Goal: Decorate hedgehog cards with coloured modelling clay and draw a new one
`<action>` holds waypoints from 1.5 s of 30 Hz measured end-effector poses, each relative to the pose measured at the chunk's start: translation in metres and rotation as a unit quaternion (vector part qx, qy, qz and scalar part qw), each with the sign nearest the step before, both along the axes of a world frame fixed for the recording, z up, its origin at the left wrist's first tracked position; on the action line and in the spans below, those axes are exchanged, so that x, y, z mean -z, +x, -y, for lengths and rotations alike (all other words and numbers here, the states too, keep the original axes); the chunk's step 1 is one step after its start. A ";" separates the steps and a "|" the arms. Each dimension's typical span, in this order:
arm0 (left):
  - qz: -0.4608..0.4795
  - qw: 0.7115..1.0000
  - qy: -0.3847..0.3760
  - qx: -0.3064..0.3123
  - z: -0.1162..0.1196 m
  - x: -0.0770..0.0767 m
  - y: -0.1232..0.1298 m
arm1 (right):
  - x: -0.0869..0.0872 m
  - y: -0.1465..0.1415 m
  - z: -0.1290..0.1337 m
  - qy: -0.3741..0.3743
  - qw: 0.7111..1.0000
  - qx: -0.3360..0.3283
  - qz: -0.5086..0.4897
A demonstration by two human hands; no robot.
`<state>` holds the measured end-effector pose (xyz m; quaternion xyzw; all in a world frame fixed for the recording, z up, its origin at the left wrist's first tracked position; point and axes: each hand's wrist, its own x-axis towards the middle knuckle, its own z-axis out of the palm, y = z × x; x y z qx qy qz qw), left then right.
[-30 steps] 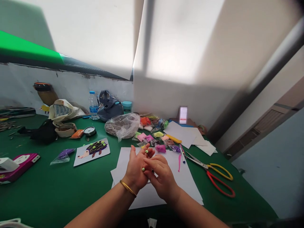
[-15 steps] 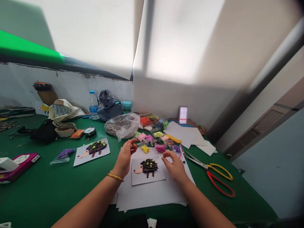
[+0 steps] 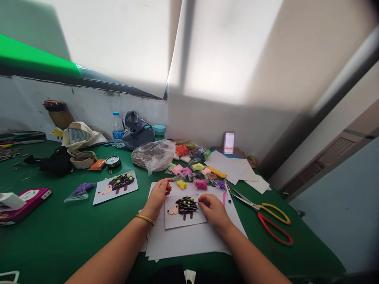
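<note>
A white card (image 3: 174, 224) bearing a clay hedgehog (image 3: 187, 206) lies on white paper sheets (image 3: 189, 242). The hedgehog has a pink face, dark spines, brown feet and several green dots. By the card's upper left corner is my left hand (image 3: 158, 197), fingers bent inward with one stretched farther out; what they hold, if anything, is hidden. At the card's right side, my right hand (image 3: 213, 211) pinches a tiny green clay ball, mostly covered by the fingertips, beside the hedgehog's back end.
Bagged clay pieces, among them a yellow one (image 3: 181, 184) and a magenta one (image 3: 200, 184), lie behind the card. Large scissors (image 3: 260, 207) rest at right. A second hedgehog card (image 3: 100, 196) and a purple clay bag (image 3: 81, 191) lie left. A water bottle (image 3: 117, 132) stands behind.
My right hand has moved left and down to the hedgehog's right edge, carrying the green ball. My left hand has lowered slightly beside the card.
</note>
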<state>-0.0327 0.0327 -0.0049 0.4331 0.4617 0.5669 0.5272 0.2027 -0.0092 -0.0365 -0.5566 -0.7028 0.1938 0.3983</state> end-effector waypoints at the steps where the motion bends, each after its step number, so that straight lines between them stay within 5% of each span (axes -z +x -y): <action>1: 0.002 1.000 -0.004 -0.001 0.000 0.000 0.000 | -0.001 0.000 0.000 0.008 1.000 -0.001 0.007; 14: 0.009 1.000 -0.017 0.003 -0.004 0.008 0.002 | -0.006 -0.001 -0.001 0.066 0.997 -0.005 0.038; 24: -0.025 1.000 -0.001 0.001 -0.002 0.008 0.004 | -0.023 -0.033 0.008 0.082 0.993 -0.061 0.068; 45: -0.091 0.996 0.011 0.015 -0.007 0.013 0.003 | -0.013 -0.037 0.017 0.063 0.993 -0.068 0.077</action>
